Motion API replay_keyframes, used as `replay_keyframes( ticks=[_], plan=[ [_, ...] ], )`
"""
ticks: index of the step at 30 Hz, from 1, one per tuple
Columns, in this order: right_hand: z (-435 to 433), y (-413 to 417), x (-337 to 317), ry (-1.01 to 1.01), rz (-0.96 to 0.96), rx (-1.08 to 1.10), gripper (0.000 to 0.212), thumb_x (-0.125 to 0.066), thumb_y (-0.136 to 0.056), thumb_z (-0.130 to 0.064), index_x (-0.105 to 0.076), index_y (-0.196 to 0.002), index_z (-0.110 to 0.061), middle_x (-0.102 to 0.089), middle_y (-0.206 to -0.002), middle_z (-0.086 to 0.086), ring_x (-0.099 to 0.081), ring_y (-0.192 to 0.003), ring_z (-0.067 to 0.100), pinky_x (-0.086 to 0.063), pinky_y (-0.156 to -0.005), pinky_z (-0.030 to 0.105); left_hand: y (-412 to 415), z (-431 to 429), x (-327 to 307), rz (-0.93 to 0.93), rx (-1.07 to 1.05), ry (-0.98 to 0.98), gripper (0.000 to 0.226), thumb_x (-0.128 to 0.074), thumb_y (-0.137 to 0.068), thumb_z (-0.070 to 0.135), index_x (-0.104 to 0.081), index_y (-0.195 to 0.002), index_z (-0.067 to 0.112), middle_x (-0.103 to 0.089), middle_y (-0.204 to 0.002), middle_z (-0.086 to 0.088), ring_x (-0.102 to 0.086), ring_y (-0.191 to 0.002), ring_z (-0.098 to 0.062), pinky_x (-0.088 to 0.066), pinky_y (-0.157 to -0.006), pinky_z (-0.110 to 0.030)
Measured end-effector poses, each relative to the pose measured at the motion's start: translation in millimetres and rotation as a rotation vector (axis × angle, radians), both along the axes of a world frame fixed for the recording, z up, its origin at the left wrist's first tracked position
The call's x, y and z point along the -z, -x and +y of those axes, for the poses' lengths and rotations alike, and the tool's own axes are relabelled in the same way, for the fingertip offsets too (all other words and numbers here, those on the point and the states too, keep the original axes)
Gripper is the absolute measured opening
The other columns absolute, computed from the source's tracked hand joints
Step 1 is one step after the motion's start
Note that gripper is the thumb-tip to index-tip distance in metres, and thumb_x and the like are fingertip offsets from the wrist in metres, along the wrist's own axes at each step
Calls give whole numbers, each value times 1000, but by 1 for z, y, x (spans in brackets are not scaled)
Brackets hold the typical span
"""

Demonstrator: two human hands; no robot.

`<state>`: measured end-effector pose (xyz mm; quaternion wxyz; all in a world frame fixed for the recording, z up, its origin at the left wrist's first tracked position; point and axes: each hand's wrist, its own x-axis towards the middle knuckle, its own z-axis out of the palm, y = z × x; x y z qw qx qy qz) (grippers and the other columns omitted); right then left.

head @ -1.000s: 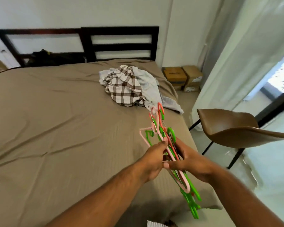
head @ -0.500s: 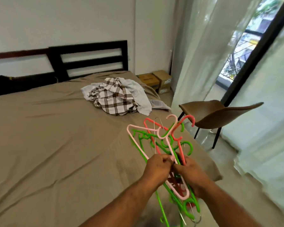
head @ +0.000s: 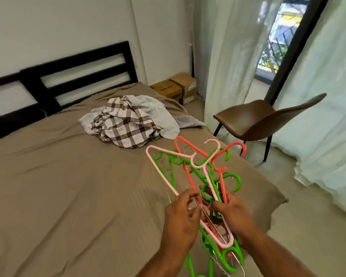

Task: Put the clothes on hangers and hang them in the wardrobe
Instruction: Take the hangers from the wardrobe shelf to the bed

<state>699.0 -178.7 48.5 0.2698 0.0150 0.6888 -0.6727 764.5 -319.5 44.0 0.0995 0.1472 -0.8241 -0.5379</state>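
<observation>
Partly off-frame below: tangled hangers [head: 209, 181]

This is a bedroom in a home. A wide bed [head: 68, 186] under a taupe sheet fills the left and centre of the frame, with a dark slatted headboard [head: 78, 70] against the white wall at upper left. Loose clothes [head: 128, 124] lie heaped on it, and plastic hangers [head: 198, 166] show at lower centre. Cardboard boxes [head: 178, 88] sit in the far corner. Sheer curtains [head: 228, 56] and a brown chair [head: 258, 120] stand by the window [head: 276, 37] at right.
</observation>
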Motion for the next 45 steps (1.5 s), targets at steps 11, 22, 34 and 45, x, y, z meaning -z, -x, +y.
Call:
replay_keyframes(
  ticks=[11,22,34,45],
  plan=[
    [68,51,2,141,-133,300,52,-53,-89,13,-62,-125,-23,-75,-117,-2,-71,-106,36,-55,-75,49,100,14,-12,-650,16,-687,93,-84,-61,68,-57,-134,17,-68,-125,-5,-67,-111,-23,-53,-75,-36],
    [155,-5,-7,170,-144,493,47,-55,-90,6,-63,-123,-25,-76,-113,-1,-69,-74,23,-49,-57,33,100,122,-20,-733,231,-544,78,-86,-64,52,-60,-130,21,-72,-114,-4,-65,-106,-23,-59,-69,-33],
    [158,-51,106,198,4,671,50,-58,-91,-3,-62,-126,-38,-75,-114,-7,-74,-90,22,-57,-70,38,96,133,81,-650,481,-378,79,-90,-65,47,-58,-131,19,-70,-113,-5,-63,-106,-25,-56,-68,-32],
    [58,-23,243,338,-34,937,49,-59,-86,6,-67,-122,-27,-76,-108,11,-58,-59,17,-45,-52,30,156,43,223,-655,671,-499,46,-81,-78,30,-64,-114,7,-58,-76,-4,-53,-66,-18,-48,-62,-34]
  ],
)
